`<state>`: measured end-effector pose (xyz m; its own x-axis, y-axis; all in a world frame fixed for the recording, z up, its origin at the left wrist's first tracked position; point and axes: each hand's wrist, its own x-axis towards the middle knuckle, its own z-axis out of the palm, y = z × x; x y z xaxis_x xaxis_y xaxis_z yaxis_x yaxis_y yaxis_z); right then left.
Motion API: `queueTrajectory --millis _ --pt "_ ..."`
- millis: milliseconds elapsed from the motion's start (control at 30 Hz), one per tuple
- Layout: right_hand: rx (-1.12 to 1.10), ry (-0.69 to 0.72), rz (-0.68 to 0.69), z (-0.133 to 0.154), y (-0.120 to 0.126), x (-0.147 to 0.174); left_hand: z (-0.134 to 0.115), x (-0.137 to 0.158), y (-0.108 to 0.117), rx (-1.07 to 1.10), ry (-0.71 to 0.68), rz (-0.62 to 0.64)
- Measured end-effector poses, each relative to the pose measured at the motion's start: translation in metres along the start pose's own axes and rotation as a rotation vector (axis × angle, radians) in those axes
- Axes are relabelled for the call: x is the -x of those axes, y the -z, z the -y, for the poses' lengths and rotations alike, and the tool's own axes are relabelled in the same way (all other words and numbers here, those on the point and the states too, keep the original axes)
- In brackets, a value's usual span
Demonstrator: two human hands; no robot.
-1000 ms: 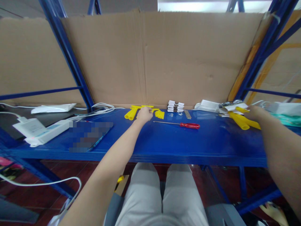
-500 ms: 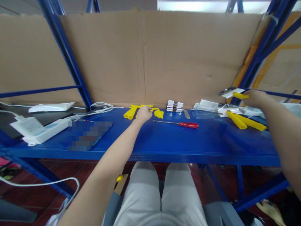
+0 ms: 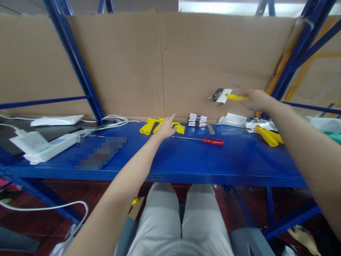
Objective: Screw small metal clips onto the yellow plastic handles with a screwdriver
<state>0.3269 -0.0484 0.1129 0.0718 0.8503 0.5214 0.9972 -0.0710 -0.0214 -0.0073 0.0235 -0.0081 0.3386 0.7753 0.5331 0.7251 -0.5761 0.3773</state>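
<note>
My right hand (image 3: 257, 100) is raised above the back right of the table, closed around the yellow handle of a scraper (image 3: 238, 97). A black-and-white card (image 3: 221, 95) covers the scraper's head, which points left. My left hand (image 3: 167, 128) is open, fingers stretched forward, over the yellow T-shaped handles (image 3: 147, 127) along the back of the table. It partly hides them. Just right of it lies a pile of small yellow pieces (image 3: 180, 129). A red-handled screwdriver (image 3: 213, 141) lies in front, its tip toward my left hand.
Folded white cards (image 3: 197, 120) are stacked at the back, near small screws (image 3: 203, 129) and a flat metal strip (image 3: 210, 129). More yellow-handled scrapers (image 3: 267, 136) and clear wrappers (image 3: 233, 120) lie right. A white power strip (image 3: 53, 147) and cables lie left; cardboard (image 3: 207, 60) stands behind.
My right hand has swung left with the scraper, away from the scrapers on the right. My left hand's fingers have opened and stretched out over the yellow handles.
</note>
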Motion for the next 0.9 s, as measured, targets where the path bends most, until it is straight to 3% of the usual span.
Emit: queueTrajectory --millis 233,367,533,733,900 --pt "-0.321 0.267 -0.07 0.075 -0.049 0.009 0.006 0.0 -0.002 0.133 -0.085 -0.033" --pt "-0.443 0.372 -0.072 0.104 -0.081 0.017 0.005 0.0 -0.004 0.169 -0.166 -0.045" --pt "-0.524 0.408 -0.106 0.114 -0.107 0.034 0.0 0.0 -0.003 0.19 -0.208 -0.019" --pt "-0.534 0.422 -0.131 0.114 -0.105 0.045 -0.01 0.0 0.0 0.215 -0.107 -0.017" --pt "-0.497 0.443 -0.15 0.115 -0.108 0.045 -0.008 0.001 -0.007 0.292 -0.15 -0.017"
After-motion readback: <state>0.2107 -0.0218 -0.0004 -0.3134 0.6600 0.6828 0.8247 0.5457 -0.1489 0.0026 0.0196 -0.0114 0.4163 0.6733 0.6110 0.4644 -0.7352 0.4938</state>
